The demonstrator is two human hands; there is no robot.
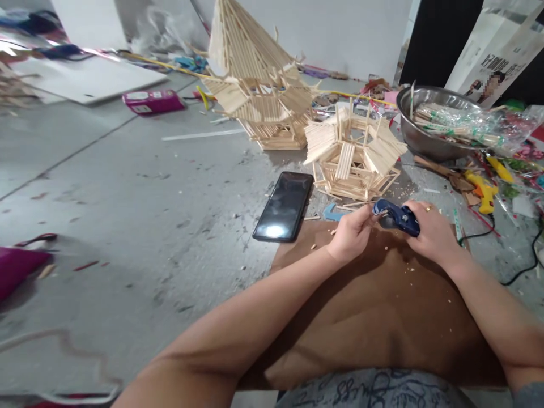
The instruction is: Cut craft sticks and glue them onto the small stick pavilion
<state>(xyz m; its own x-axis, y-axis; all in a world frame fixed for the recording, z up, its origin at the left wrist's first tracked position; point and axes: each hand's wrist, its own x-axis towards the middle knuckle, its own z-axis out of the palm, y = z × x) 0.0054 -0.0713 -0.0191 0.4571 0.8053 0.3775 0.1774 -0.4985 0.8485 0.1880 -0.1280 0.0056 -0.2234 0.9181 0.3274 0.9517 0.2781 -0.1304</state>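
Note:
My right hand [431, 232], with a ring on one finger, is closed around a dark blue hand-held cutter [397, 216]. Just left of it, my left hand [355, 233] pinches a thin wooden stick [385, 213] against the cutter's head. The stick is mostly hidden by fingers and tool. Both hands are above a brown sheet [361, 306] dotted with small wood bits. Beyond them stands a low many-sided stick model [352, 161] with slatted roof panels. A taller stick model [261, 107] with a pointed roof rises behind it. A light blue plastic piece [332, 212] lies near my left hand.
A black phone [284, 207] lies left of the sheet. At right are a metal bowl [450, 150] of bagged sticks, a yellow glue gun [484, 190] and its black cord. A purple package [153, 102] and white board [93, 79] lie further left.

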